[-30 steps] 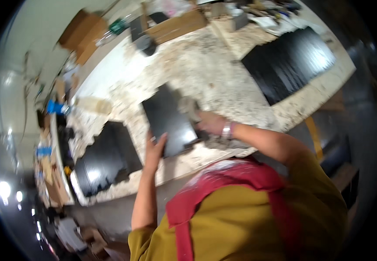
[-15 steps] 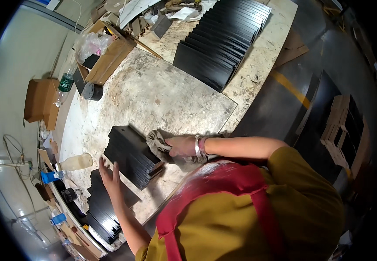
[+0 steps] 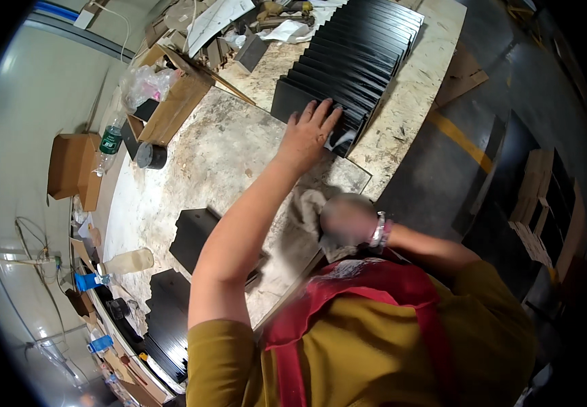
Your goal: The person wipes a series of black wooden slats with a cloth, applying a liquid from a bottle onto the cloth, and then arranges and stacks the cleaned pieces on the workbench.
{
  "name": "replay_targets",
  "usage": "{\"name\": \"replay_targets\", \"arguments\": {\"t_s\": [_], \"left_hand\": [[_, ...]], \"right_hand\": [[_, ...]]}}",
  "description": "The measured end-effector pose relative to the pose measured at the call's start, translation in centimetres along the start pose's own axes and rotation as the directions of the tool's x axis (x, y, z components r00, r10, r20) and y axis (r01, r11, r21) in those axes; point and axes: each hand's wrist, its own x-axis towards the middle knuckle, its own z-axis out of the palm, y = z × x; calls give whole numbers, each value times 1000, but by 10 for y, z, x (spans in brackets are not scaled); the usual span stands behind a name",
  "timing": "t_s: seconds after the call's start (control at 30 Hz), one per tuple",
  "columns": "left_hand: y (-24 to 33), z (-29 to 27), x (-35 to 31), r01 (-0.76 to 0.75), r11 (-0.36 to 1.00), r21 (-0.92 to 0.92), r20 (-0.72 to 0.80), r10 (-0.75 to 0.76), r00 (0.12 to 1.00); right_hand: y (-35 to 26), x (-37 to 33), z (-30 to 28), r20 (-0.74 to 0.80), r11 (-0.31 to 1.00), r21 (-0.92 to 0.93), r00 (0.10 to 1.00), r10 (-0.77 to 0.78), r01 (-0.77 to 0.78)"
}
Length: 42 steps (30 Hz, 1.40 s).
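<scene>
My left hand [image 3: 310,132] reaches far across the bench, fingers spread over the near end of a long row of glossy black panels [image 3: 354,57] that lean on one another. Its fingertips appear to rest on the nearest panel. Close to the bench's front edge, my right hand [image 3: 350,218], smeared by motion, grips a crumpled grey cloth [image 3: 307,210]. Under my left forearm, partly hidden, sits a stack of black panels [image 3: 192,237]. More black panels [image 3: 168,305] lie in another stack at the lower left.
The stained pale workbench [image 3: 192,163] carries an open cardboard box [image 3: 184,102] with plastic in it, a dark round tin [image 3: 151,156], a green-labelled bottle [image 3: 110,139] and a lying cloudy bottle [image 3: 131,261]. Stacked boards [image 3: 534,203] stand on the floor at right.
My left hand has moved from beside the near stack up to the panel row at the far side. My right hand has shifted right with the cloth.
</scene>
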Motion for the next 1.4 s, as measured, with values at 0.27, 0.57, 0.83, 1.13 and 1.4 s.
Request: {"name": "replay_targets", "arguments": {"t_s": [0.27, 0.57, 0.83, 1.13, 1.4], "left_hand": [[-19, -31, -1, -187, 977, 104, 104, 176, 979], [-38, -100, -161, -70, 993, 99, 312, 36, 949], [-9, -127, -262, 411, 901, -141, 102, -400, 911], [34, -57, -393, 707, 125, -696, 1, -984, 176], [17, -114, -451, 938, 221, 267, -169, -947, 272]], "right_hand": [[16, -29, -42, -56, 919, 391, 996, 72, -45], [-63, -1, -31, 190, 968, 242, 975, -113, 65], [-67, 101, 52, 90, 974, -199, 987, 130, -110], [-59, 135, 161, 422, 261, -884, 903, 85, 388], [-35, 133, 246, 369, 238, -910, 924, 97, 339]]}}
